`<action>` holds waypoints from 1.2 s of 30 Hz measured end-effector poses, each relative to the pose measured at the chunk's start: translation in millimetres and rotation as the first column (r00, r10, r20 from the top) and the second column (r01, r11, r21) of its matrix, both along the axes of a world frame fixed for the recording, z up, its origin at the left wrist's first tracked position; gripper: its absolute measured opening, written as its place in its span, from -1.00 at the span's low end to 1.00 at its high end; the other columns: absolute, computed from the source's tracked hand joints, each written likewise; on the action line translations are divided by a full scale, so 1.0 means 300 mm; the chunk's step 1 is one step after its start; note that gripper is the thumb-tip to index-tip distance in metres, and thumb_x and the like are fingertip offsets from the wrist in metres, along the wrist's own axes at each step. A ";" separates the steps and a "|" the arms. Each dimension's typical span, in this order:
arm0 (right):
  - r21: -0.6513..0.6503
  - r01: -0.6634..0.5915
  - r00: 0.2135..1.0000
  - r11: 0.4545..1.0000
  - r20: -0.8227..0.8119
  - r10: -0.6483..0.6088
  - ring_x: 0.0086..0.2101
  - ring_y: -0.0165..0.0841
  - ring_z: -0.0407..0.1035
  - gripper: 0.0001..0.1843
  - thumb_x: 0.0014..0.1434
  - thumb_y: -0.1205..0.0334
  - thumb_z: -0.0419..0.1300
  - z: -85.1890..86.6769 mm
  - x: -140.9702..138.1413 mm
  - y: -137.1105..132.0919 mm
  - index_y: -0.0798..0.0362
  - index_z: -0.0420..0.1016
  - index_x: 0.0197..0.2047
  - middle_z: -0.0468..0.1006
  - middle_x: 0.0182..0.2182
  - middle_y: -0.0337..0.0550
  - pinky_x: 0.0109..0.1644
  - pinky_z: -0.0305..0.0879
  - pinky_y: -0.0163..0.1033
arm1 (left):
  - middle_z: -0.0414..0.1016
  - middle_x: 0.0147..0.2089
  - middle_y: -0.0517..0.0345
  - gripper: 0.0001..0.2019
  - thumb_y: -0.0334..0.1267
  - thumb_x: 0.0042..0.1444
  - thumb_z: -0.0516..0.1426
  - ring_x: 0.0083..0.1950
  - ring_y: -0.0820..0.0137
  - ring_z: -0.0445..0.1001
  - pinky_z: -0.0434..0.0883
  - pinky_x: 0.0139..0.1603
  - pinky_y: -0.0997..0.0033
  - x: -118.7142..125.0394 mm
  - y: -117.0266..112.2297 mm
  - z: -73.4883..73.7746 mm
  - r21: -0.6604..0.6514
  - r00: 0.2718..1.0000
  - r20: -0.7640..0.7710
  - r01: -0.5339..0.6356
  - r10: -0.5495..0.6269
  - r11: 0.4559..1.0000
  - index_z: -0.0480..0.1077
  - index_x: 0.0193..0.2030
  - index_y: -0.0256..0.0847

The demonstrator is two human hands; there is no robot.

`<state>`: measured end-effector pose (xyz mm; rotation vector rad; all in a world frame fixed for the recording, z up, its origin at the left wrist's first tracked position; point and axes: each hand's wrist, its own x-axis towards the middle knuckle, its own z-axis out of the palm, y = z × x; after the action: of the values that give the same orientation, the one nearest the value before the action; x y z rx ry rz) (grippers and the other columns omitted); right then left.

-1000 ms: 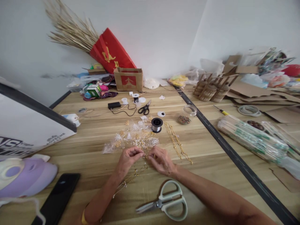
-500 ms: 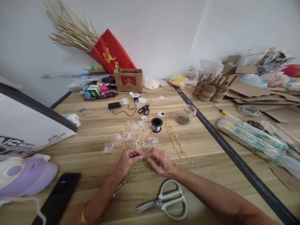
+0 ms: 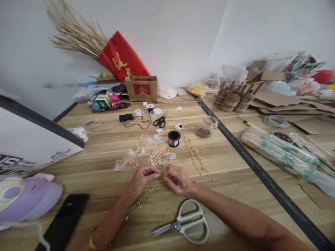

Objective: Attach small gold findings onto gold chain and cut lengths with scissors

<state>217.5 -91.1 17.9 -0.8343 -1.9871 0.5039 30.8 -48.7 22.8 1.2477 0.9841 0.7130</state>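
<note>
My left hand (image 3: 143, 178) is closed in a pinch, thumb against forefinger, on something too small to make out. Facing it, my right hand (image 3: 179, 180) has its fingers curled together, and a thin gold beaded chain (image 3: 146, 198) runs up to its fingertips. The chain's other end trails over the wood towards my left forearm. Just beyond both hands lie small gold and clear beads (image 3: 157, 158) on plastic bags. A black spool of silvery wire (image 3: 174, 138) stands behind them. Large scissors with pale green handles (image 3: 192, 223) lie below my right hand.
To the right rest a gold chain (image 3: 195, 157), a clear jar of colourful beads (image 3: 205, 131) and wrapped sticks (image 3: 280, 153). Small black scissors (image 3: 160, 120) lie farther back. At left are a phone (image 3: 65, 219), a purple object (image 3: 34, 197) and a white box (image 3: 34, 139).
The whole view has shifted very slightly. Both hands keep the same pinch in the same place, and nothing on the table has visibly moved.
</note>
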 end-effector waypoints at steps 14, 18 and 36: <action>0.000 -0.009 0.999 1.000 0.032 0.009 -0.46 -0.39 0.23 -0.93 0.20 0.33 -0.01 -0.010 0.003 0.004 0.06 0.25 -0.33 0.34 -0.48 -0.18 -0.40 0.18 -0.31 | 0.51 -0.51 0.20 -0.87 -0.29 -0.21 0.29 -0.45 0.45 0.40 0.31 -0.34 0.49 0.003 0.001 0.011 0.007 1.000 -0.021 0.018 -0.018 1.000 0.49 -0.49 -0.28; -0.012 -0.007 0.999 1.000 0.035 0.007 -0.46 -0.39 0.22 -0.93 0.20 0.34 -0.01 -0.015 0.004 0.003 0.06 0.25 -0.33 0.34 -0.47 -0.18 -0.40 0.17 -0.31 | 0.50 -0.52 0.20 -0.87 -0.28 -0.22 0.29 -0.46 0.45 0.39 0.31 -0.36 0.48 0.002 0.001 0.012 0.026 0.999 -0.028 0.023 -0.022 0.999 0.48 -0.50 -0.28; -0.017 -0.012 1.000 1.000 0.018 0.012 -0.46 -0.40 0.22 -0.92 0.20 0.34 0.00 -0.008 0.001 0.003 0.07 0.28 -0.32 0.34 -0.48 -0.19 -0.41 0.17 -0.31 | 0.51 -0.48 0.17 -0.88 -0.29 -0.17 0.28 -0.40 0.42 0.41 0.33 -0.30 0.46 0.004 -0.005 0.025 0.059 0.996 -0.022 0.086 -0.085 0.995 0.48 -0.48 -0.29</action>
<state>217.8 -90.2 15.6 -0.8408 -2.0083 0.5228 31.9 -50.3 30.3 1.3434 0.9251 0.6683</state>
